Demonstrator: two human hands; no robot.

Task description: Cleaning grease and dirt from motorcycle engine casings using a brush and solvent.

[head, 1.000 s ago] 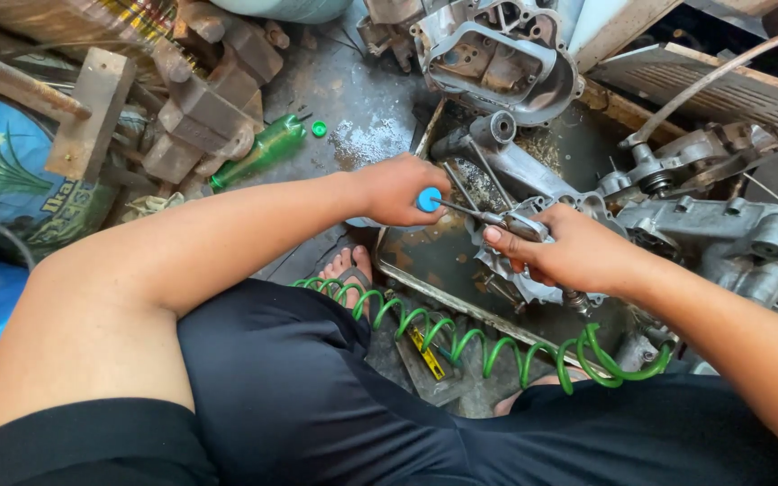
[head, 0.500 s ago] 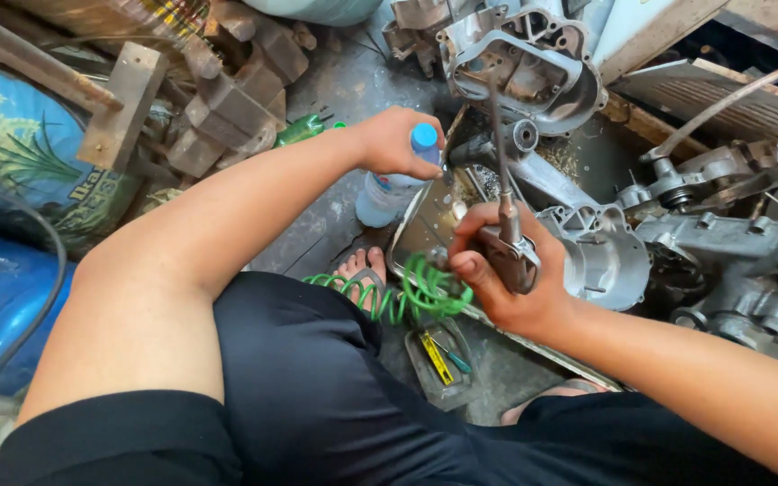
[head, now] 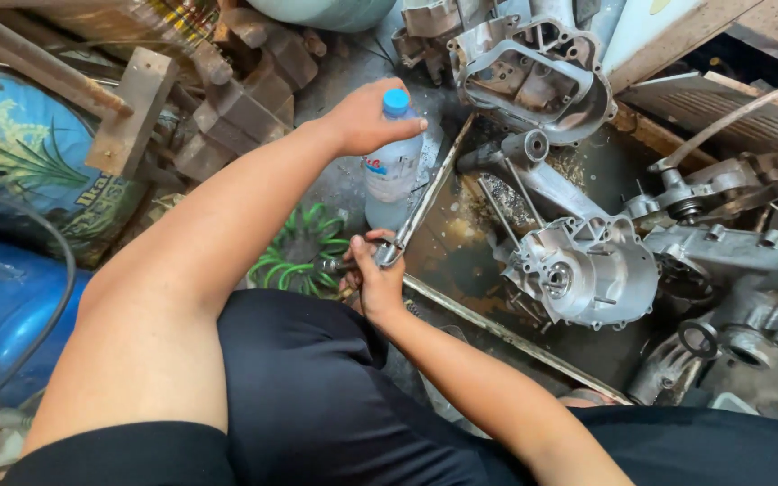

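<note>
Biggest thing near the hands is the silver cast-metal engine case [head: 578, 270], lying in the shallow oily metal tray [head: 461, 247] off to the side of the right hand's grip. Just past the left hand sits another open grey engine housing [head: 533, 76]. Next the coiled green air hose [head: 303, 252], bunched up right beside the right hand. Then the clear plastic water bottle with a blue cap [head: 392, 157], standing upright on the floor; the left hand [head: 366, 117] has its grip wrapped around the top. Right hand [head: 375, 279] has its grip pinched on a slim metal air blow gun [head: 398, 243], nozzle pointing over the tray.
</note>
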